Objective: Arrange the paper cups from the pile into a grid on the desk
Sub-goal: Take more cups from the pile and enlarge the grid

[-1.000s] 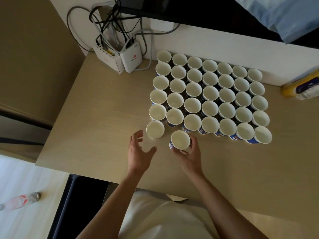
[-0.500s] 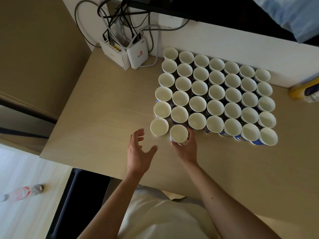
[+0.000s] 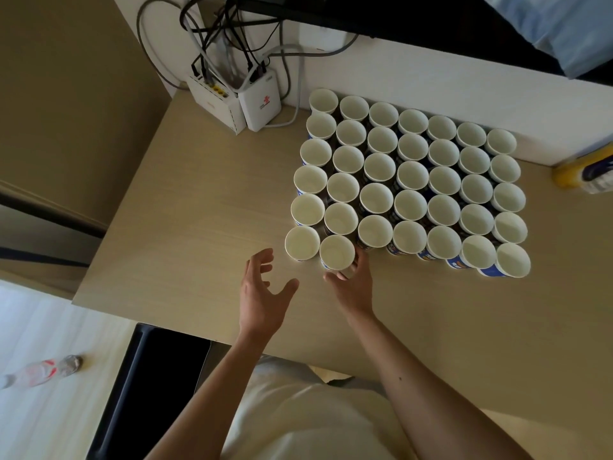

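Paper cups [image 3: 411, 175]: upright grid on worktop [image 3: 199, 227]. Right hand [image 3: 351, 287] grips the near-row cup [image 3: 336, 252]. Left hand [image 3: 262, 290]: fingers spread, holding nothing.

the paper cups [image 3: 411, 175] in the middle of the frame are white inside; the near row shows blue outsides with white and orange print. the worktop [image 3: 185, 247] is pale beige with fine wood grain. upper left, a white router [image 3: 262, 104] bears a red logo among grey and black cables [image 3: 212, 38]. at the right edge lies a yellow and dark blue package [image 3: 583, 174].
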Action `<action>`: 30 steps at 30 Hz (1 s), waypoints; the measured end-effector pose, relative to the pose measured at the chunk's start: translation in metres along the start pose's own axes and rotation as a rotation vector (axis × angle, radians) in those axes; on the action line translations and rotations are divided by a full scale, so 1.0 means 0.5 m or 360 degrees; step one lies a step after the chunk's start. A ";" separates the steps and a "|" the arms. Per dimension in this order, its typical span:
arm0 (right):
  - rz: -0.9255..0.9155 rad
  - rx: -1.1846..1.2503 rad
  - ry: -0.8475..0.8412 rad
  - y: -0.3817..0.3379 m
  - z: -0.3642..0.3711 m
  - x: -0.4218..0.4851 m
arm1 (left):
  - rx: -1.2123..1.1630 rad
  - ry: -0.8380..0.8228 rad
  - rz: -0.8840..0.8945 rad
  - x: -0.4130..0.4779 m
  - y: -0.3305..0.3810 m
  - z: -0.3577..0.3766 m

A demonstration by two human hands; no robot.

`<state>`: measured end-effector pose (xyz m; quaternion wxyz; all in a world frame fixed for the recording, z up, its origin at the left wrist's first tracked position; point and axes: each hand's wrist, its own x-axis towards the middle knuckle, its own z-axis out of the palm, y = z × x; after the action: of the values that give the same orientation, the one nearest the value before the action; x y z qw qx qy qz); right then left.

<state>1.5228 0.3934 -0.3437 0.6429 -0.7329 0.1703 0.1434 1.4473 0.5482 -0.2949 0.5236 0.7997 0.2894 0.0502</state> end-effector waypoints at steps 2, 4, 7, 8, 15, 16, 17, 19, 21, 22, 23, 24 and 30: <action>0.0037 -0.0017 -0.0004 0.006 -0.007 -0.008 | 0.0009 0.0015 0.0019 -0.003 0.004 0.001; 0.0057 -0.0052 0.0040 0.011 -0.020 -0.018 | 0.0009 0.0021 0.0036 -0.005 0.012 0.006; 0.0094 -0.0109 0.0158 0.015 -0.059 -0.038 | -0.0007 -0.0009 0.0079 -0.011 0.035 0.023; 0.0109 -0.0114 0.0205 0.016 -0.074 -0.045 | -0.0008 -0.0018 0.0115 -0.013 0.043 0.031; 0.0040 0.0017 0.0628 -0.024 -0.237 -0.087 | -0.0039 -0.0267 0.0406 -0.028 0.144 0.147; 0.0001 0.0072 0.0688 -0.034 -0.264 -0.091 | -0.0059 -0.0308 0.0429 -0.035 0.161 0.167; -0.0045 0.0129 0.0749 -0.042 -0.292 -0.095 | -0.0085 -0.0344 0.0447 -0.045 0.178 0.188; -0.0144 0.0226 0.0850 -0.056 -0.351 -0.104 | -0.0124 -0.0426 0.0489 -0.070 0.215 0.234; -0.0202 0.0299 0.0894 -0.059 -0.405 -0.117 | -0.0130 -0.0482 0.0535 -0.105 0.252 0.279; -0.0221 0.0323 0.0903 -0.057 -0.428 -0.124 | -0.0133 -0.0502 0.0553 -0.127 0.267 0.302; -0.0235 0.0340 0.0909 -0.053 -0.454 -0.130 | -0.0147 -0.0527 0.0564 -0.151 0.283 0.326; -0.0250 0.0352 0.0914 -0.049 -0.479 -0.138 | -0.0168 -0.0557 0.0570 -0.178 0.297 0.349; -0.0347 0.0501 0.0920 -0.042 -0.686 -0.187 | -0.0268 -0.0588 0.0650 -0.372 0.357 0.490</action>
<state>1.4446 0.0619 -0.2394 0.6848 -0.6488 0.2861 -0.1679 1.4603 0.2036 -0.2083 0.6111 0.7907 0.0168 0.0319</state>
